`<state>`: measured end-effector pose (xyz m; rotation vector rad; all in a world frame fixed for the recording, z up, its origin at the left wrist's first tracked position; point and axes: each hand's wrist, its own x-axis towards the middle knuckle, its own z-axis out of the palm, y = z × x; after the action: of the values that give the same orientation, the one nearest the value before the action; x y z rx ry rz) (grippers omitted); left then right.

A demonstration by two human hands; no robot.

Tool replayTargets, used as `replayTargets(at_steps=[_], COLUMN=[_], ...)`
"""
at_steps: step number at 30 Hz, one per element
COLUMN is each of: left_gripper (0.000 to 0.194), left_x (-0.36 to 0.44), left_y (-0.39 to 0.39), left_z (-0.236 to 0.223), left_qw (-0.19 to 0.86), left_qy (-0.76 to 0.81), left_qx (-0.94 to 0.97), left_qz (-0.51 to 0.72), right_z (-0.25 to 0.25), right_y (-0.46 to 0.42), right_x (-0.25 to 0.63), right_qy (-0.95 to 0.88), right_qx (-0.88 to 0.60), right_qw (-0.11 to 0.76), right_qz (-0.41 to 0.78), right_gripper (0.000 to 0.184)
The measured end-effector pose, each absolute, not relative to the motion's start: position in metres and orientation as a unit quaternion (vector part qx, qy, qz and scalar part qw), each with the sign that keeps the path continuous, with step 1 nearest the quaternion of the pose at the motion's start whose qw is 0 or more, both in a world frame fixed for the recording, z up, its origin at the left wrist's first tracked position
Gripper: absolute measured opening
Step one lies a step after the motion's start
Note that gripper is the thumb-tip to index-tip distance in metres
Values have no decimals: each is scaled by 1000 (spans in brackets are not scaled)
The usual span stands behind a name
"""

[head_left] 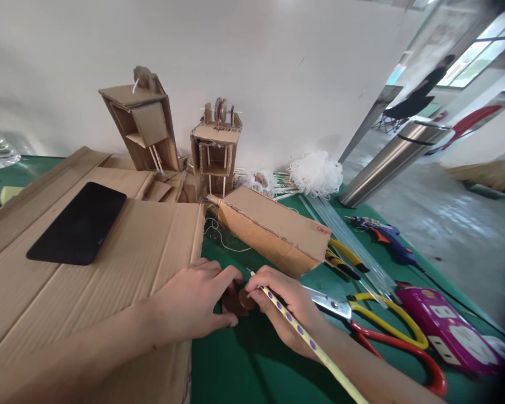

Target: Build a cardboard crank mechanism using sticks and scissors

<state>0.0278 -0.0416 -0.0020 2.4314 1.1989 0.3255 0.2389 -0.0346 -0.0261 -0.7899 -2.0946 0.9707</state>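
Note:
My right hand [284,308] grips a yellow pencil with purple dots [301,331], its tip pointing up and left between my hands. Below its fingers is a small round brown cardboard disc [247,299]. My left hand [208,297] curls its thumb and fingers around a small brown cardboard piece [232,306] that lies on the green table [223,367]; its fingers partly hide the piece. The disc touches or overlaps this piece. Beside my right hand lies a large pair of scissors with red and yellow handles [404,331].
Cardboard sheets [151,247] cover the left side, bearing a black tablet [79,224]. Two cardboard towers [141,120] stand at the back. A long cardboard box [273,230], pliers [347,258], glue sticks [332,224], a glue gun [387,238] and a purple power strip [446,325] lie rightward.

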Motion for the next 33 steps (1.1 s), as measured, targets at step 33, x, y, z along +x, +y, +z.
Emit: replayTargets(at_steps=[33], left_gripper=[41], left_x=[26], left_y=[-43], left_z=[-7], left_qw=[207], left_qy=[443], left_qx=[866], left_qz=[109], right_z=[-25], right_y=[-36], right_x=[237], right_qy=[-829], right_qx=[-292], right_qw=[298], right_qz=[372], right_gripper=[22])
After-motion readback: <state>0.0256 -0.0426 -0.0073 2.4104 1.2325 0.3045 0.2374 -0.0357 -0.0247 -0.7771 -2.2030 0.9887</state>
